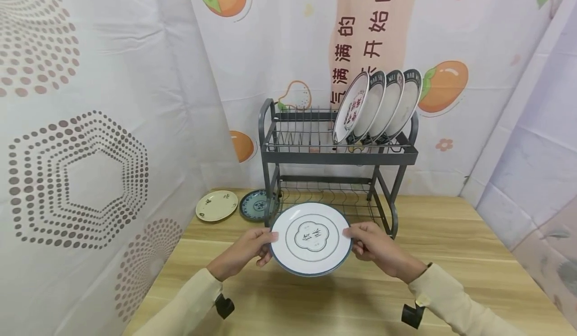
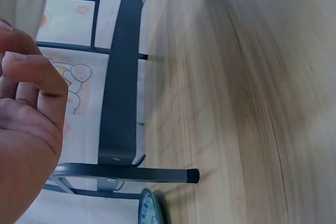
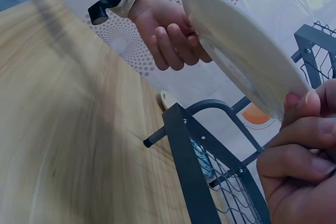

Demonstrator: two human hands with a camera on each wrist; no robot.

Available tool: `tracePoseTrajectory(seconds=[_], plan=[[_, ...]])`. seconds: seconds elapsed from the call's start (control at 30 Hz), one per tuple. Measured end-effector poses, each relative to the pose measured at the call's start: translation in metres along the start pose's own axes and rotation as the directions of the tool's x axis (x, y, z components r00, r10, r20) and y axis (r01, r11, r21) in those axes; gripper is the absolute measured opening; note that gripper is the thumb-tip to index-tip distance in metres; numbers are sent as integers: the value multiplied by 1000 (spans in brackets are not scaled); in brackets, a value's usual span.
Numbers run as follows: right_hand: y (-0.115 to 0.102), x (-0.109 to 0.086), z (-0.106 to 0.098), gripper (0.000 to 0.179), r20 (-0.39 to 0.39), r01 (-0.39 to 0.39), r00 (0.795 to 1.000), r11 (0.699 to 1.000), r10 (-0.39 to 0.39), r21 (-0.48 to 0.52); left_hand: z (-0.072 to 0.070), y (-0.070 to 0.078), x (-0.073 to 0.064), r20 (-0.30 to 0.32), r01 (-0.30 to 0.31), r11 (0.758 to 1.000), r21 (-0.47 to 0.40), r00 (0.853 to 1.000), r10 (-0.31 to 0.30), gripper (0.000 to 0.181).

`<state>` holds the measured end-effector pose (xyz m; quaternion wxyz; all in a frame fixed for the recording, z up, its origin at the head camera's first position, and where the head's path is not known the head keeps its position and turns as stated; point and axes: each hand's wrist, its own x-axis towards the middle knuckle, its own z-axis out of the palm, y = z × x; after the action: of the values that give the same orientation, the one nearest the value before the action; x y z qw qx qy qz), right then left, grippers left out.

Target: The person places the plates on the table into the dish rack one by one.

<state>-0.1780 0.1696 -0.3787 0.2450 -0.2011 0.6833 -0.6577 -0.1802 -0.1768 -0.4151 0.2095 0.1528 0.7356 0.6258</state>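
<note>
A white plate (image 1: 311, 261) with a blue rim and a flower-shaped emblem is held up over the table, its face toward the head camera. My left hand (image 1: 250, 251) pinches its left edge, thumb on top and fingers beneath. On the opposite edge my right hand (image 1: 376, 248) grips the rim the same way. From the right wrist view the underside of the plate (image 3: 241, 45) shows, with the left hand (image 3: 168, 32) at the far edge and the right hand (image 3: 304, 156) close by. Only a corner of the plate (image 2: 23, 3) enters the left wrist view, beyond the left hand (image 2: 31, 93).
Behind the held plate stands a dark two-tier dish rack (image 1: 338, 157). Several plates (image 1: 378, 105) lean upright at the right of its top tier. A cream plate (image 1: 217, 206) and a blue patterned plate (image 1: 254, 206) lie on the wooden table (image 1: 442, 266) at the left. Printed curtains hang around.
</note>
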Motion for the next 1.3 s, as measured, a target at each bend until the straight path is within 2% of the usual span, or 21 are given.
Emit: tracePoseTrajectory(seconds=[0.1, 0.23, 0.33, 0.43, 0.57, 0.67, 0.8, 0.97, 1.13, 1.3], plan=[[-3, -2, -2, 27, -50, -6, 999, 1000, 5, -14, -2, 1, 6, 16, -18, 1000, 13, 1000, 17, 47], [-5, -5, -5, 27, -116, -31, 993, 999, 28, -26, -7, 4, 14, 12, -72, 997, 3, 997, 72, 49], [-6, -7, -7, 26, -140, -40, 990, 999, 35, -29, -13, 13, 20, -46, -91, 996, -13, 995, 91, 48], [-7, -9, -9, 26, -146, -36, 989, 999, 31, -37, -20, 30, 25, -150, -102, 994, -42, 984, 95, 51], [-9, -12, -11, 27, -147, -31, 989, 998, 24, -49, -31, 57, 31, -287, -157, 984, -85, 950, 126, 58], [-11, -13, -11, 27, -155, -34, 988, 998, 25, -55, -40, 75, 34, -333, -189, 976, -111, 932, 143, 58], [-15, -13, -11, 26, -175, -38, 984, 997, 26, -65, -47, 96, 39, -343, -206, 971, -121, 927, 154, 59], [-22, -15, -11, 26, -210, -39, 977, 995, 20, -88, -50, 114, 51, -364, -203, 976, -85, 918, 159, 62], [-31, -17, -12, 26, -221, -15, 975, 993, -12, -119, -51, 120, 56, -393, -216, 973, -86, 905, 166, 66], [-42, -18, -14, 27, -240, -24, 971, 988, -13, -152, -53, 123, 57, -393, -230, 968, -98, 903, 175, 62]])
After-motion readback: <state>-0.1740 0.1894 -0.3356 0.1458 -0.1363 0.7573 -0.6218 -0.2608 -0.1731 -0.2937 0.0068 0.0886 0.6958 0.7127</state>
